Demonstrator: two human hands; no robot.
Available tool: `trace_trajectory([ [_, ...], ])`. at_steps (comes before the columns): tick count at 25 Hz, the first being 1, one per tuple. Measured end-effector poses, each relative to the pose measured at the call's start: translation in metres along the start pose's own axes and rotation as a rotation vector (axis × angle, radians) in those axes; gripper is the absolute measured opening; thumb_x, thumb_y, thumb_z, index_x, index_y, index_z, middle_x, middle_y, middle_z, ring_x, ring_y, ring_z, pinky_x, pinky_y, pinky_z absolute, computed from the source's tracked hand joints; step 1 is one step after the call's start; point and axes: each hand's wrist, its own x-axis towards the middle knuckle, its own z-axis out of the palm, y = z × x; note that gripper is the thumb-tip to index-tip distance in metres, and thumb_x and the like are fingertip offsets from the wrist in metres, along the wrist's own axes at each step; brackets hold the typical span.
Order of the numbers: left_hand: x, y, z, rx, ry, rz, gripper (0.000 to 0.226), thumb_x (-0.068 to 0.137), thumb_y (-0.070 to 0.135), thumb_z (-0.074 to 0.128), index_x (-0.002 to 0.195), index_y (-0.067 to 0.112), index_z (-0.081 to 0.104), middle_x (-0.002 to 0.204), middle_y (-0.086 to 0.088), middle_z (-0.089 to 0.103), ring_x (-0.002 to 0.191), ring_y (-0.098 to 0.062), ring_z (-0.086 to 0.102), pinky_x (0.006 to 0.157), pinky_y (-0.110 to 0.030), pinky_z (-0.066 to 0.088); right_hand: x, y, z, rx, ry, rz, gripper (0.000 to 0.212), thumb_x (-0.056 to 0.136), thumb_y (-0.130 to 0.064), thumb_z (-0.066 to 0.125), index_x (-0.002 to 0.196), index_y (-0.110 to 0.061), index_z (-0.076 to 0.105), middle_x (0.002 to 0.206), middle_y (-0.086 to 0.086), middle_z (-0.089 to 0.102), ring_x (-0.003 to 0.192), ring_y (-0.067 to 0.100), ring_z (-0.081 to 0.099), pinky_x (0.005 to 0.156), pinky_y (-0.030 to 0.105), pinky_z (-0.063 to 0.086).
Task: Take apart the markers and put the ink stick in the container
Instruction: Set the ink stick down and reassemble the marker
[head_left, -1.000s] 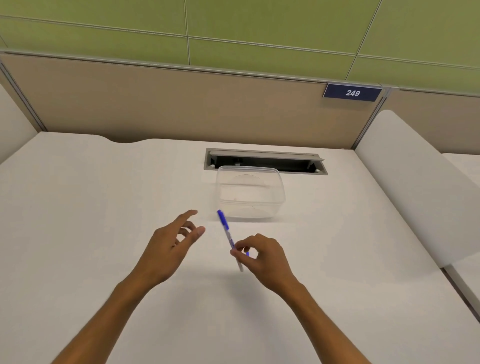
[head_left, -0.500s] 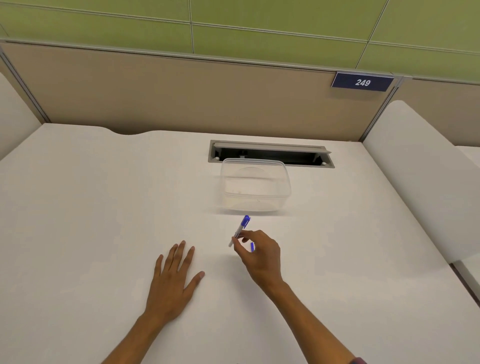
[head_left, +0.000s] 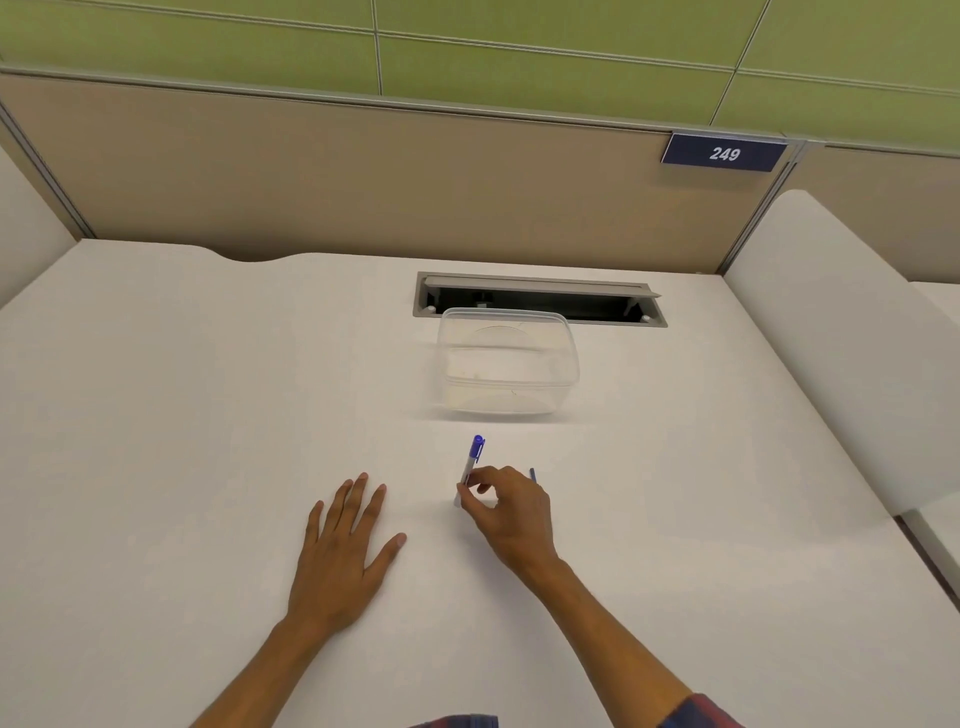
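A white marker with a blue cap (head_left: 471, 462) stands tilted on the desk, cap end pointing up and away. My right hand (head_left: 511, 512) pinches its lower barrel between thumb and fingers. A thin blue piece (head_left: 533, 474) pokes out behind that hand; what it is I cannot tell. My left hand (head_left: 343, 553) lies flat on the desk, palm down with fingers spread, holding nothing, a hand's width left of the marker. A clear plastic container (head_left: 506, 361) with no lid sits on the desk beyond the marker.
A white desk (head_left: 182, 415) spreads under both hands. A cable slot (head_left: 540, 299) opens in it just behind the container. Beige partition walls (head_left: 363, 182) close off the back, and a white side panel (head_left: 831, 338) stands at the right.
My left hand dropped from mid-air to lie flat on the desk. My right hand swung the marker so its cap tips right instead of left, and lowered it toward the desk.
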Motion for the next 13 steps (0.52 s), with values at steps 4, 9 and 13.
trace_trajectory([
  [4,-0.001,0.000,0.001,0.007,0.008,-0.001,0.075,0.089,0.068,0.012,0.149,0.025,0.026,0.159,0.001,0.017,0.146,-0.015,0.013,0.117,-0.038,0.001,0.005,0.001,-0.009,0.045,0.013,-0.007,0.011,0.087,-0.036,0.069,0.093,-0.028,0.074,0.087,-0.012,0.073,0.074,0.001,0.058,0.071,0.019,0.041],
  [9,-0.001,-0.001,0.002,0.011,0.012,-0.004,0.075,0.089,0.068,0.011,0.149,0.026,0.026,0.159,0.001,0.018,0.146,-0.014,0.011,0.117,-0.038,0.003,0.018,-0.004,-0.027,0.052,0.034,-0.067,0.008,0.086,-0.035,0.070,0.092,-0.030,0.074,0.086,-0.018,0.073,0.076,0.000,0.060,0.068,0.017,0.039],
  [13,-0.001,-0.002,0.002,0.012,0.009,-0.003,0.074,0.089,0.067,0.013,0.149,0.026,0.026,0.159,0.001,0.017,0.146,-0.014,0.012,0.118,-0.038,0.003,0.028,-0.014,-0.041,0.083,0.085,-0.105,0.008,0.085,-0.035,0.070,0.090,-0.030,0.075,0.083,-0.020,0.073,0.079,0.003,0.064,0.068,0.015,0.042],
])
